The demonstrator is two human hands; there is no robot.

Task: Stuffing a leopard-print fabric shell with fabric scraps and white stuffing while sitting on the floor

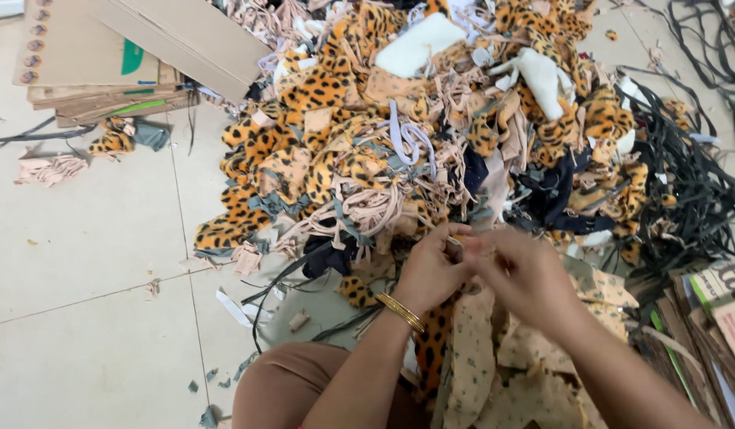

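A stack of flattened cardboard boxes (105, 63) lies on the tiled floor (89, 262) to the upper left of the big heap of fabric scraps (431, 135), and holds nothing. The heap itself is a loose mound of leopard-print, beige, white and dark offcuts, with a tangle of black straps (693, 183) trailing off its right side.

At the heap's near edge, the left hand (431, 270), a gold bangle (399, 311) at its wrist, has its fingers pinched shut on a small beige scrap (463, 242). Just right of it, touching the same scrap, the right hand (522, 274) closes its fingers on the other end. The scrap is blurred and mostly covered by the fingertips, so its shape is hard to make out.

Below the hands, beige floral-print cloth (495, 373) drapes over the person's lap. More cardboard (709, 318) sits at the heap's lower right, cut off by the frame.
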